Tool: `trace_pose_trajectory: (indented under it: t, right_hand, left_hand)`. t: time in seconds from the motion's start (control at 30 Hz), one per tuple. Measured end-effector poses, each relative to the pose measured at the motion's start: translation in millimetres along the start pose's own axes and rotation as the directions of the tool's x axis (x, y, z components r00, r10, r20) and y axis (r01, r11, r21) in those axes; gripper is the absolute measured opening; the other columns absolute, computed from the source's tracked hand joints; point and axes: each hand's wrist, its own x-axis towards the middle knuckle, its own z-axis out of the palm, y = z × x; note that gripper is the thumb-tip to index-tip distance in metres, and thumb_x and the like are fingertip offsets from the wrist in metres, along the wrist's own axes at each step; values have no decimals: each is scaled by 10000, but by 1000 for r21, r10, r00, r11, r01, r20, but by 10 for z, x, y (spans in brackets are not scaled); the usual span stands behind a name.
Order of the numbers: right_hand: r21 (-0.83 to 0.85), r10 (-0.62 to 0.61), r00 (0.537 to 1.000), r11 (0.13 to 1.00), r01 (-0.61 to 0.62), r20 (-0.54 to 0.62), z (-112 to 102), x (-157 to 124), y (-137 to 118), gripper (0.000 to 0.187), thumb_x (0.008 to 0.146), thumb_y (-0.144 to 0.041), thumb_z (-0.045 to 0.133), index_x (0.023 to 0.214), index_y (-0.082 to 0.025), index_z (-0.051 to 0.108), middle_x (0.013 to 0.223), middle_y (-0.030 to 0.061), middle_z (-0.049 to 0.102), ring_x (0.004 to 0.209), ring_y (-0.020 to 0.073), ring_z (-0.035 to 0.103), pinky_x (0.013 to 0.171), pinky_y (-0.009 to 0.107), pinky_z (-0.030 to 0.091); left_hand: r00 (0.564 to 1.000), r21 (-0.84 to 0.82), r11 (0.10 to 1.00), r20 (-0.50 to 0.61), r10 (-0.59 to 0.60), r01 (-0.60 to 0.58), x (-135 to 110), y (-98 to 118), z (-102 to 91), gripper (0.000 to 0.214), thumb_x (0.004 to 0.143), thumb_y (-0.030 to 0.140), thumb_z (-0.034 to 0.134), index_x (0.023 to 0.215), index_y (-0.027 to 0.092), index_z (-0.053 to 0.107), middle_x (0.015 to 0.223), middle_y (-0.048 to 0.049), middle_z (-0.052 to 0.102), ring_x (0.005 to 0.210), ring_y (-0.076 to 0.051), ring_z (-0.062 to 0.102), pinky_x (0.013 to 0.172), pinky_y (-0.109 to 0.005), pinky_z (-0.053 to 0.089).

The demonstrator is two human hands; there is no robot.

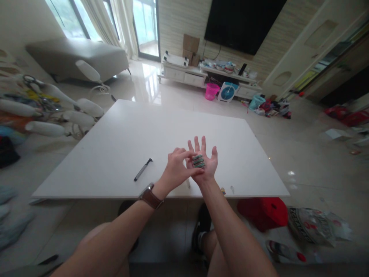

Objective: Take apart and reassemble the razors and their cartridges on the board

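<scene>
Lying close to the bare right forearm (227, 219) at the lower centre-right of the frame, a tiny yellowish piece (223, 191) and a small clear piece (232, 189) could be brushed off the near edge of the white rectangular tabletop (150, 130) if that arm were swung outward. Just right of the frame's centre, a row of slim green cylindrical pieces (198, 161) is supported on the upturned, flat-spread right hand (210, 164) and pinched between thumb and forefinger of the left hand (178, 165). Should that pinch be loosened or the palm tilted, the row might be scattered, no right-hand finger being curled around it. Pieces dropped there could be rolled towards the tabletop's far edge, across the middle of the frame.
</scene>
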Motion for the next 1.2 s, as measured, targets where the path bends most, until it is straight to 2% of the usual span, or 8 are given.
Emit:
trace_pose_trajectory:
  t: [0.1, 0.3, 0.43, 0.6, 0.7, 0.83, 1.0, 1.2]
  right_hand:
    - [-28, 9, 1000, 1000, -8, 12, 22, -29, 0, 466, 934, -601, 359, 1269, -371, 586, 1428, -13, 542, 1328, 194, 520, 1040, 481, 480]
    - [-2, -5, 999, 1000, 5, 35, 34, -12, -17, 471, 905, -637, 387, 1262, -399, 581, 1416, -18, 555, 1347, 224, 502, 1065, 587, 428]
    - [-43, -7, 1000, 999, 7, 7, 74, -19, -36, 504, 881, -676, 351, 1241, -411, 584, 1391, -12, 577, 1340, 224, 503, 1057, 620, 416]
    - [-9, -11, 997, 1000, 12, 70, 95, -48, -82, 525, 868, -687, 381, 1246, -393, 596, 1404, -6, 571, 1376, 233, 464, 1096, 635, 356]
    - [18, 20, 991, 1000, -23, 130, 120, -59, -93, 567, 867, -704, 375, 1297, -391, 571, 1477, -24, 512, 1416, 241, 415, 1126, 637, 309]
    - [36, 67, 978, 997, -75, 197, 148, -84, -46, 590, 880, -695, 373, 1349, -380, 543, 1529, -34, 456, 1449, 257, 370, 1142, 646, 283]
    - [20, 99, 980, 994, -104, 172, 78, -106, 65, 589, 862, -696, 429, 1339, -377, 564, 1507, -33, 484, 1464, 261, 349, 1155, 635, 289]
    - [61, 120, 972, 989, -135, 202, -3, -88, 105, 557, 881, -647, 457, 1346, -358, 562, 1507, -36, 488, 1466, 225, 347, 1188, 562, 290]
  left_hand:
    - [997, 13, 999, 73, -32, 31, -20, 4, 101, 485, 604, 396, 907, 1034, 256, 731, 891, -30, 638, 882, -236, 593, 826, -410, 483]
    - [998, 117, 992, 28, 52, -55, -38, 42, 110, 719, 591, 475, 898, 1229, 266, 641, 1143, -82, 631, 1086, -302, 556, 962, -488, 430]
    - [985, 141, 977, -45, 167, -159, -87, 76, 86, 1046, 604, 521, 876, 1492, 283, 377, 1533, -160, 360, 1399, -396, 339, 1125, -564, 290]
    - [986, 104, 980, -6, 169, -168, -138, 3, 99, 1183, 622, 544, 859, 1565, 312, 183, 1659, -163, 29, 1519, -440, 10, 1177, -644, 139]
    - [990, 17, 990, 7, 141, -141, -119, -26, 132, 1162, 635, 528, 859, 1558, 326, 184, 1663, -152, 17, 1527, -413, -5, 1185, -645, 139]
    - [996, -140, 986, -2, 90, -89, -74, -31, 202, 1046, 646, 495, 864, 1512, 328, 301, 1635, -143, 167, 1517, -368, 137, 1194, -607, 194]
    - [997, -241, 971, 77, 26, -7, -73, -77, 243, 827, 649, 483, 856, 1375, 299, 504, 1585, -114, 297, 1499, -353, 200, 1210, -574, 210]
    - [984, -398, 907, 163, -77, 137, -57, -135, 200, 446, 889, 309, 521, 1332, 264, 553, 1605, -64, 286, 1532, -280, 119, 1245, -533, 114]
